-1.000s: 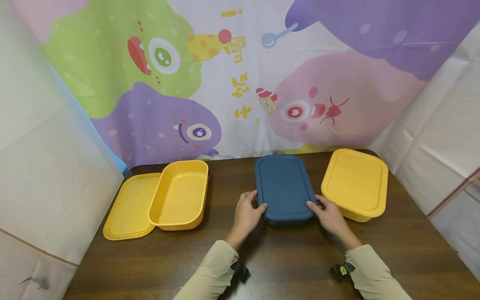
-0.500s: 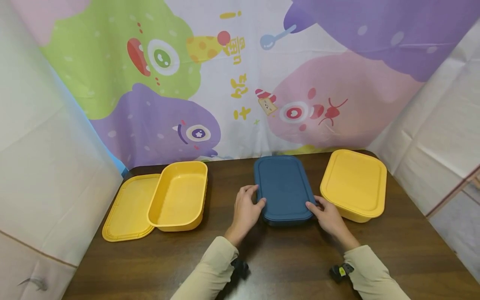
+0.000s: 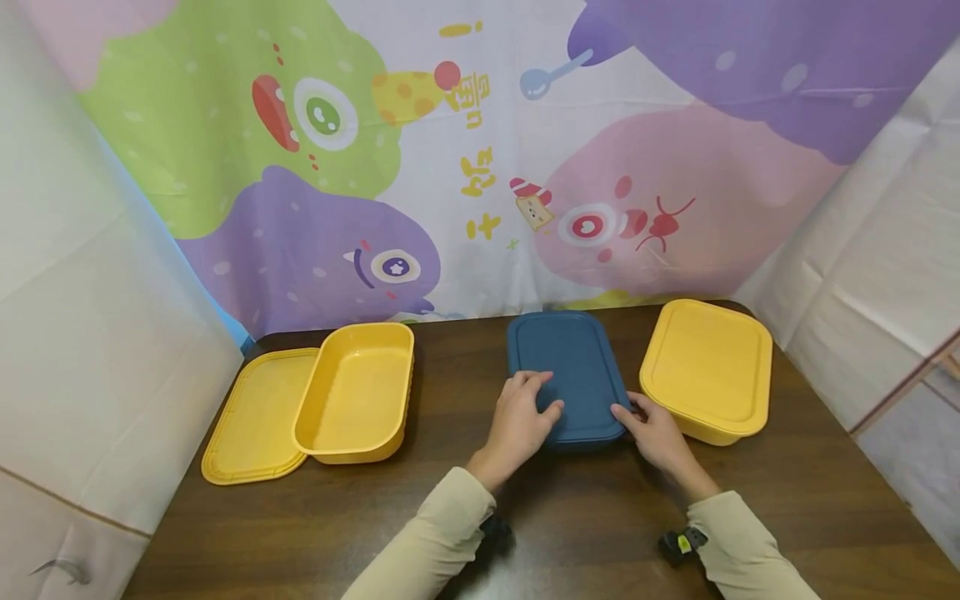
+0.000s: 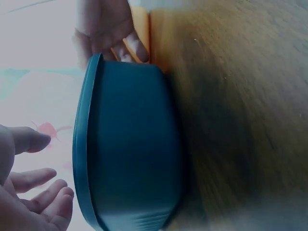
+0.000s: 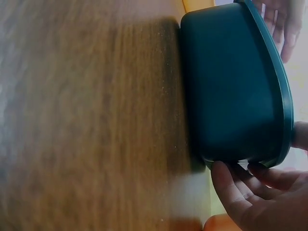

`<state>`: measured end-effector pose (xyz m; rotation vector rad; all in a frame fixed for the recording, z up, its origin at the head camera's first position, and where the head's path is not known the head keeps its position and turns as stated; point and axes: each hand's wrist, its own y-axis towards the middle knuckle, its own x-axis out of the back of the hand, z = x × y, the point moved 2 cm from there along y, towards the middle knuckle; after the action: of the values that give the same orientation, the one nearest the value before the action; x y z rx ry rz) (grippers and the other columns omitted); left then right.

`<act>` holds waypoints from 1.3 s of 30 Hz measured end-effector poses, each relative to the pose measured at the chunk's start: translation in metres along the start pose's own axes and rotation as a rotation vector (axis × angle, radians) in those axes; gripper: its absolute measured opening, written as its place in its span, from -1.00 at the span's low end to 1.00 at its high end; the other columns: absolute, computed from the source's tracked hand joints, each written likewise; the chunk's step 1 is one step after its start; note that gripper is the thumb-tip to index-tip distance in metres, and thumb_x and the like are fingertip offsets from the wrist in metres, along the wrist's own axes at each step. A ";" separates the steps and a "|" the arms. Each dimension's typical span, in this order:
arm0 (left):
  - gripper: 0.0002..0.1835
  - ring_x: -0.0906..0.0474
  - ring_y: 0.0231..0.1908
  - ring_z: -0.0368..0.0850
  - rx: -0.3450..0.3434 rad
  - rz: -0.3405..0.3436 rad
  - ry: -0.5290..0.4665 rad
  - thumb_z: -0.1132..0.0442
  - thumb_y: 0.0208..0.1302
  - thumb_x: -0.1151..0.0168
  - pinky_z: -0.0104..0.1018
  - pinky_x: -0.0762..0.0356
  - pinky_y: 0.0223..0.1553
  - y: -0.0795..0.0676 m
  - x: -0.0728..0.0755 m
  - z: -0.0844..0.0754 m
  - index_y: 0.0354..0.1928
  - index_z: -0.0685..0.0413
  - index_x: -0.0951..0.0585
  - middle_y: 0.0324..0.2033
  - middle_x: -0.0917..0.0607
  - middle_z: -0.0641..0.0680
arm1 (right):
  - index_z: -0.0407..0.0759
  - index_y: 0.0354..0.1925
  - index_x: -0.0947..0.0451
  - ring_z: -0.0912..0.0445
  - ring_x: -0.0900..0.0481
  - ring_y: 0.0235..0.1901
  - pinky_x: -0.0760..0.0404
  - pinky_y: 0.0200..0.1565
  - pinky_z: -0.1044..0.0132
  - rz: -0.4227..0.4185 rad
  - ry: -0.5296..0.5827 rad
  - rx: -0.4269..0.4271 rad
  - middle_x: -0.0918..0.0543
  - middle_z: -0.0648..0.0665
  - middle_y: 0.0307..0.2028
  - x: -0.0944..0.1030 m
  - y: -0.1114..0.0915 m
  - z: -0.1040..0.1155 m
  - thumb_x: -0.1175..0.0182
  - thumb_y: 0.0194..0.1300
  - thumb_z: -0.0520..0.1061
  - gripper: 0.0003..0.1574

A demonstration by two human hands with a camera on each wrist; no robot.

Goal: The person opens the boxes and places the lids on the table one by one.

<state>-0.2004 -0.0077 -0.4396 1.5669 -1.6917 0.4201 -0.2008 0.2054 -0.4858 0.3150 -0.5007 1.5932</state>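
A dark blue lidded food container (image 3: 581,358) stands on the wooden table, its lid on. My right hand (image 3: 660,437) grips its near right corner, thumb on the lid's rim; in the right wrist view the fingers (image 5: 228,187) lie against the container's side below the rim. Over the left part of the lid hovers my left hand (image 3: 516,427), fingers and thumb loosely bent and apart. A gap shows between that hand (image 4: 33,192) and the lid in the left wrist view, with nothing held.
To the right stands a yellow container with its lid on (image 3: 708,367). On the left, an open yellow container (image 3: 356,455) partly overlaps a flat yellow lid (image 3: 258,417). A cartoon-print cloth (image 3: 480,267) hangs behind the table (image 3: 420,517).
My left hand has let go of the blue container's left side and moved up and right over its lid. The right hand keeps its grip; the containers stay in place.
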 end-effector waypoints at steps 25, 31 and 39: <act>-0.64 -0.49 -0.19 -0.16 -0.372 0.051 0.420 -0.04 0.24 -0.31 -0.42 -0.45 -0.25 -0.021 -0.030 -0.033 -0.01 -0.03 -0.69 -0.16 -0.62 -0.03 | -0.44 0.33 -0.26 -0.05 -0.61 -0.01 -0.64 -0.11 0.30 -0.025 0.023 0.022 -0.55 -0.44 0.12 -0.002 -0.001 0.001 -0.03 0.48 0.01 -0.32; -0.67 -0.50 -0.20 -0.17 -0.369 0.083 0.424 -0.03 0.25 -0.31 -0.43 -0.43 -0.29 -0.024 -0.035 -0.033 -0.03 -0.06 -0.70 -0.17 -0.63 -0.04 | -0.44 0.34 -0.26 -0.02 -0.60 -0.03 -0.64 -0.13 0.32 -0.025 0.031 0.021 -0.55 -0.43 0.12 -0.002 -0.001 0.001 -0.03 0.48 0.00 -0.33; -0.79 -0.48 -0.25 -0.20 -0.386 0.036 0.516 0.06 0.23 -0.34 -0.47 -0.32 -0.37 -0.026 -0.039 -0.035 -0.12 -0.12 -0.74 -0.23 -0.66 -0.11 | -0.43 0.35 -0.25 -0.07 -0.59 0.00 -0.63 -0.11 0.28 -0.034 0.012 0.014 -0.55 -0.42 0.11 -0.001 -0.001 0.002 -0.03 0.48 0.03 -0.30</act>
<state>-0.1673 0.0389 -0.4513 1.0379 -1.3048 0.4400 -0.2001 0.2037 -0.4845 0.3223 -0.4728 1.5656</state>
